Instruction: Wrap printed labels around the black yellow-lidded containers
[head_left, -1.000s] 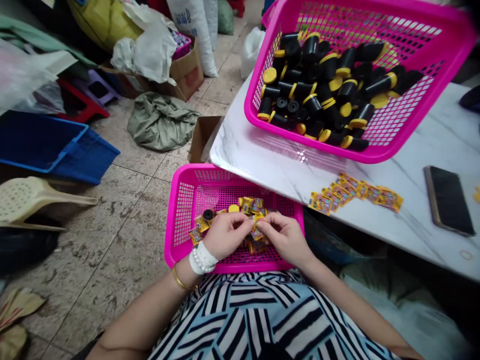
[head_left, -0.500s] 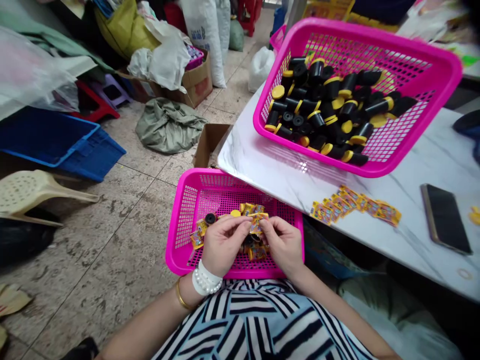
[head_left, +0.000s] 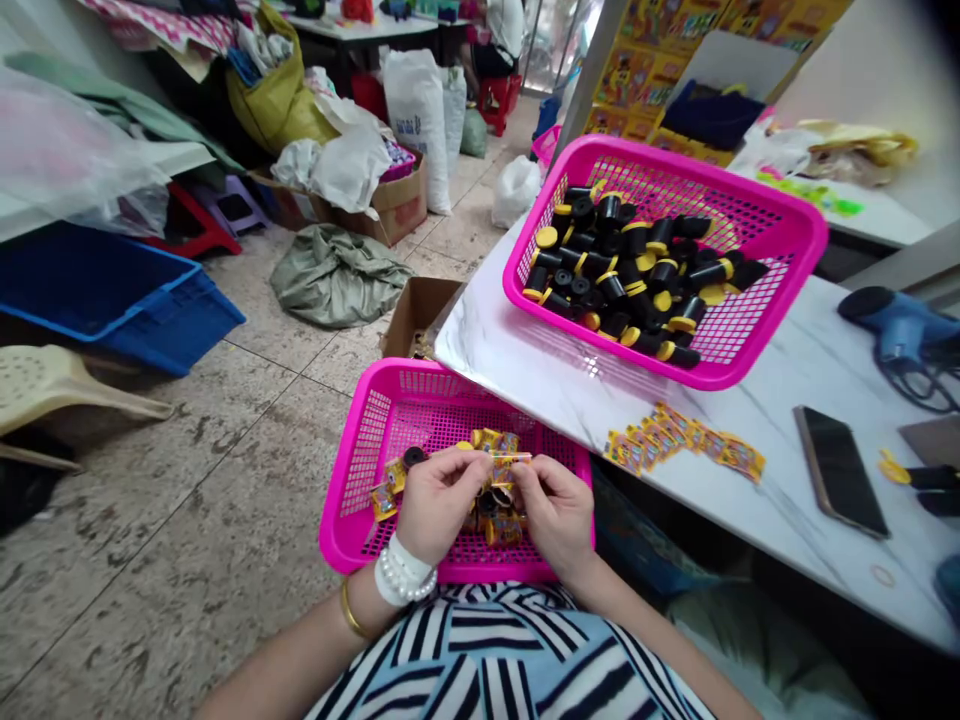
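Above the lower pink basket, my left hand and my right hand pinch a small yellow printed label sleeve between their fingertips, one at each end. It shows nearly edge-on, as a thin strip. Below it in the basket lie several small canisters wrapped in the same yellow print, one of them a wrapped canister under my fingers. A bare black canister end shows beside my left hand. On the table, a fanned row of flat label sleeves lies to the right of my hands.
A larger pink basket full of black canisters with yellow lids stands on the white marbled table. A phone and a blue hair dryer lie farther right. Blue crate and cardboard box stand on the floor.
The label sleeve has turned from showing its printed face to nearly edge-on, still held between both hands. My view has tilted up, bringing in more of the room and table.
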